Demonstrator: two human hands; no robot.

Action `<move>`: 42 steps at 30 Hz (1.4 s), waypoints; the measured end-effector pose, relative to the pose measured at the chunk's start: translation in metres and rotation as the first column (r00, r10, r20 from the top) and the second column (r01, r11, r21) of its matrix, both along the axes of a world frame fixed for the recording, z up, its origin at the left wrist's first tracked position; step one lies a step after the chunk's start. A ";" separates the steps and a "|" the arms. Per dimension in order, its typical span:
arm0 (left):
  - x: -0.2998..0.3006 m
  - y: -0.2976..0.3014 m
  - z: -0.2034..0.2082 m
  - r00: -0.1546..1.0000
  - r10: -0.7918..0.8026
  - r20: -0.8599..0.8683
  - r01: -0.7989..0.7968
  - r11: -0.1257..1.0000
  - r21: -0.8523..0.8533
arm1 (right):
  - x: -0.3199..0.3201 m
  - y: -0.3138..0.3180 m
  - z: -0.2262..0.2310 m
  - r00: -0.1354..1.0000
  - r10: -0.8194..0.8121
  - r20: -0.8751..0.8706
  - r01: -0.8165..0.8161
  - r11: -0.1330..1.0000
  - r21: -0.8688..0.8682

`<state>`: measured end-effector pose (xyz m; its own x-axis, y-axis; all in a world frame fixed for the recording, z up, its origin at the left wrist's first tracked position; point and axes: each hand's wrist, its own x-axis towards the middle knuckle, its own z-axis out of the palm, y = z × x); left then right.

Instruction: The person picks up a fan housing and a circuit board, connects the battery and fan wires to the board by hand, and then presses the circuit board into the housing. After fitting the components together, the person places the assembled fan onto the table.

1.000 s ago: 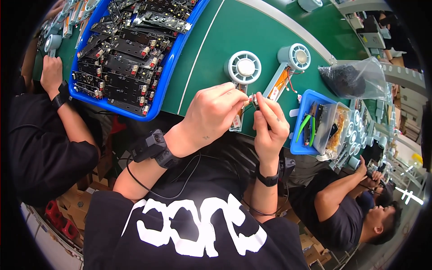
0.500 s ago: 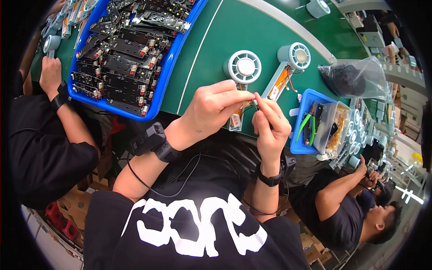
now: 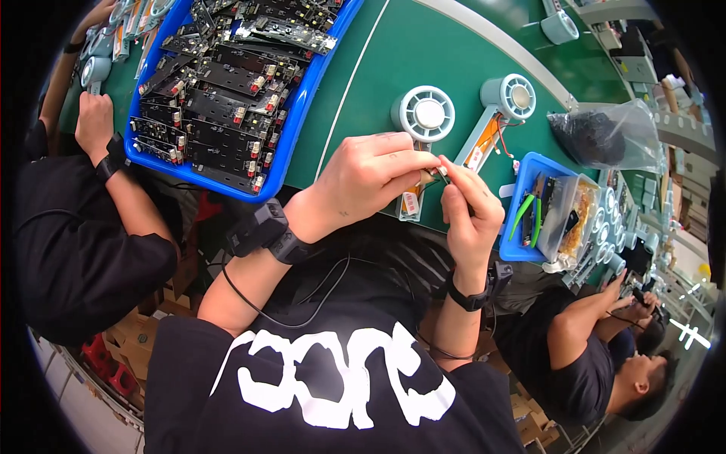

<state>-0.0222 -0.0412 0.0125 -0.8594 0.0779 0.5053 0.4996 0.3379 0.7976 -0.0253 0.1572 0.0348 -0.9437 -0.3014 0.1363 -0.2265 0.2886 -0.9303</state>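
My left hand (image 3: pixel 372 180) and my right hand (image 3: pixel 473 216) meet fingertip to fingertip over the front of the table. Both pinch a small wire connector (image 3: pixel 442 171) with thin dark wire; the fingers hide most of it. Just beyond them lies a light blue handheld fan (image 3: pixel 423 113) with a round grille. My left fingers cover the middle of its open handle, whose lower end (image 3: pixel 409 206) shows a white-labelled part. To its right rests a second fan (image 3: pixel 508 95), with an orange-and-white battery (image 3: pixel 479 147) and red wires in its handle.
At left stands a blue tray (image 3: pixel 277 155) heaped with black circuit boards (image 3: pixel 227 98). A smaller blue bin (image 3: pixel 509 244) at right holds green-handled pliers (image 3: pixel 537 221) and a clear box (image 3: pixel 569 219). Behind it sits a plastic bag (image 3: pixel 605 136) of dark material. Co-workers sit on both sides.
The whole view has shifted slightly, so the table and hands appear a little further right. My fingertips stay together at the connector, with only slight movement.
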 end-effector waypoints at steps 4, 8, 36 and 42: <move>-0.005 -0.007 0.007 0.999 -0.031 -0.010 0.031 0.998 -0.053 | -0.001 0.002 0.003 0.995 -0.005 0.097 0.008 1.000 -0.024; -0.008 -0.009 0.009 0.998 -0.070 0.003 0.070 0.995 -0.078 | -0.003 0.005 0.008 0.986 0.003 0.167 -0.005 1.000 0.016; -0.006 -0.015 0.023 0.992 -0.123 0.021 0.125 0.982 -0.140 | -0.006 0.014 -0.004 0.982 0.086 0.169 -0.075 0.995 -0.070; -0.011 -0.015 0.022 0.986 -0.165 -0.003 0.161 0.966 -0.200 | -0.006 0.009 -0.012 0.991 0.092 0.098 -0.071 0.976 -0.206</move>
<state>-0.0330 -0.0564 0.0347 -0.8167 0.3167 0.4824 0.5762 0.4012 0.7121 -0.0312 0.1657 0.0227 -0.9295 -0.3543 0.1027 -0.1386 0.0773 -0.9873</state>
